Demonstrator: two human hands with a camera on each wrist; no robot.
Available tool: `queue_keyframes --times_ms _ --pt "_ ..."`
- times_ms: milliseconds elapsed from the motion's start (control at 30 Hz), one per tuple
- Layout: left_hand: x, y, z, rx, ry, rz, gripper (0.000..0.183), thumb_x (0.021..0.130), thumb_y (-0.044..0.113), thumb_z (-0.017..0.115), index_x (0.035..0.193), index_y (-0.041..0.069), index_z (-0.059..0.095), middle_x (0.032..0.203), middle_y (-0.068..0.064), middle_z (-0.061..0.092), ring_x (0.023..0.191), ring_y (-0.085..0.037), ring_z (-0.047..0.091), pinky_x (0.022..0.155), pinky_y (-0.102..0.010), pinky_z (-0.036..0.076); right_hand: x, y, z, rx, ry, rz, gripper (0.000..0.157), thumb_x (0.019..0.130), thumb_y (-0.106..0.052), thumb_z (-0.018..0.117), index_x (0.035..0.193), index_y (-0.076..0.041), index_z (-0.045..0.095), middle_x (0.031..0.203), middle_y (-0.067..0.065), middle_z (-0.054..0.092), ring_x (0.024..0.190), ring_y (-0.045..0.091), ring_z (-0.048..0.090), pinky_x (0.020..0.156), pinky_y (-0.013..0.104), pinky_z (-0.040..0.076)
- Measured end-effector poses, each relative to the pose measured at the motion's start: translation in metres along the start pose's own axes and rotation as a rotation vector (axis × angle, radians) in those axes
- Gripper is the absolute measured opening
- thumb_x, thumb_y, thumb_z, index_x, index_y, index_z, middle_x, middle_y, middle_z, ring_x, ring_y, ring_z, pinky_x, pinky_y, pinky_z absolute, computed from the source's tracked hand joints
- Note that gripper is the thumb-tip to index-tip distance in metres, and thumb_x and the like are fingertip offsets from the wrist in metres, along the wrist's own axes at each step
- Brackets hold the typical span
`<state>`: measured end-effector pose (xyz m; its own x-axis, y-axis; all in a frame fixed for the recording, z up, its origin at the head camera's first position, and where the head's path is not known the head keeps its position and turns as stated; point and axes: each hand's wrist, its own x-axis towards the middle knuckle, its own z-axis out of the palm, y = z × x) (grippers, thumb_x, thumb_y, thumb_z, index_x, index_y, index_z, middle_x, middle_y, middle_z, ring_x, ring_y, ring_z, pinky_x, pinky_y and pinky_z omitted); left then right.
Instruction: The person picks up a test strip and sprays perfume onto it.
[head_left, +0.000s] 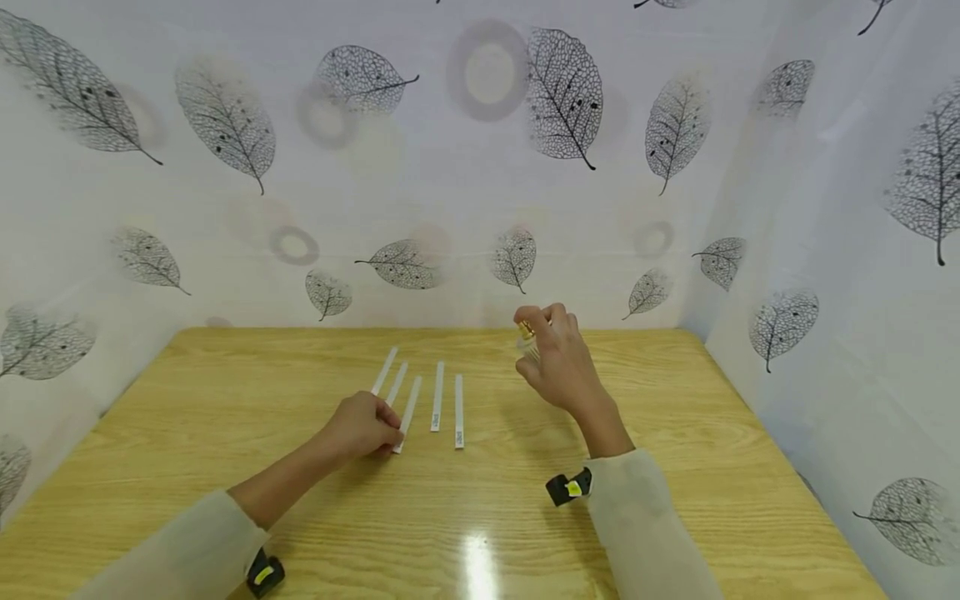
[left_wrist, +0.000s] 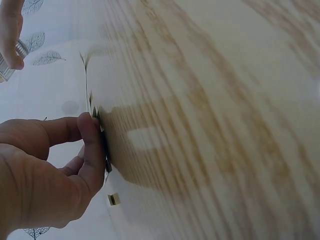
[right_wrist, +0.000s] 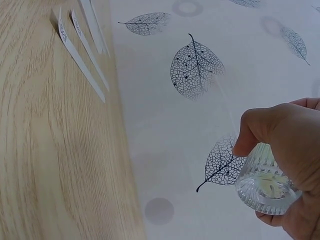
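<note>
In the head view, several white paper test strips lie side by side on the wooden table. My left hand (head_left: 367, 427) is at the near end of the third paper strip (head_left: 409, 408) from the left, thumb and forefinger pinching it close to the tabletop. It partly covers the two strips farther left. Off to the right, my right hand (head_left: 561, 367) holds a clear ribbed glass perfume bottle (right_wrist: 267, 187) above the table. One finger lies on the bottle's gold spray top (head_left: 527, 330). Clear liquid shows through the glass base in the right wrist view.
Two more strips, a middle strip (head_left: 438, 396) and a rightmost strip (head_left: 459, 411), bear small printing at their near ends. A pale curtain (head_left: 465, 183) with leaf prints hangs behind and beside the table (head_left: 675, 500).
</note>
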<state>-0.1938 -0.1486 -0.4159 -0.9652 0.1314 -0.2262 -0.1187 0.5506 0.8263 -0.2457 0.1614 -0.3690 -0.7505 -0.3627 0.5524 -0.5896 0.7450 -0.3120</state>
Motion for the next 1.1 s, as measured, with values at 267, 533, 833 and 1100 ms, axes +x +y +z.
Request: queue_keyframes --times_ms 267,533,833,1100 --pt "0.002 0.002 -0.001 0.023 0.013 0.013 0.011 0.083 -0.005 0.076 0.088 -0.004 0.066 0.075 -0.012 0.068 0.057 -0.017 0.067 0.056 -0.029 0.059 0.000 -0.001 0.000 0.006 -0.006 0.001 0.059 0.082 -0.001 0.068 0.131 -0.024 0.044 0.110 0.016 0.046 0.093 0.035 0.046 0.063 0.041 0.039" --pt "0.008 0.008 0.000 -0.011 -0.013 0.039 0.014 0.082 0.000 0.076 0.092 -0.004 0.068 0.069 -0.011 0.068 0.056 -0.017 0.066 0.056 -0.029 0.058 0.001 0.000 0.000 -0.002 -0.003 -0.005 0.059 0.082 -0.001 0.069 0.131 -0.023 0.044 0.110 0.016 0.045 0.093 0.035 0.045 0.065 0.042 0.040" --pt "0.023 0.016 0.011 0.028 0.005 0.097 0.012 0.079 0.002 0.075 0.090 0.000 0.070 0.066 -0.008 0.067 0.055 -0.016 0.062 0.058 -0.028 0.053 0.000 -0.001 -0.001 -0.006 -0.011 0.010 0.059 0.082 -0.002 0.069 0.131 -0.024 0.044 0.109 0.015 0.045 0.094 0.035 0.046 0.066 0.042 0.040" --pt "0.032 0.022 0.025 0.018 0.015 0.086 0.012 0.083 0.002 0.077 0.092 -0.001 0.069 0.068 -0.008 0.069 0.059 -0.017 0.065 0.058 -0.028 0.054 0.001 -0.001 -0.002 -0.001 -0.029 0.018 0.060 0.081 -0.002 0.069 0.131 -0.024 0.044 0.110 0.016 0.045 0.096 0.036 0.047 0.066 0.042 0.041"
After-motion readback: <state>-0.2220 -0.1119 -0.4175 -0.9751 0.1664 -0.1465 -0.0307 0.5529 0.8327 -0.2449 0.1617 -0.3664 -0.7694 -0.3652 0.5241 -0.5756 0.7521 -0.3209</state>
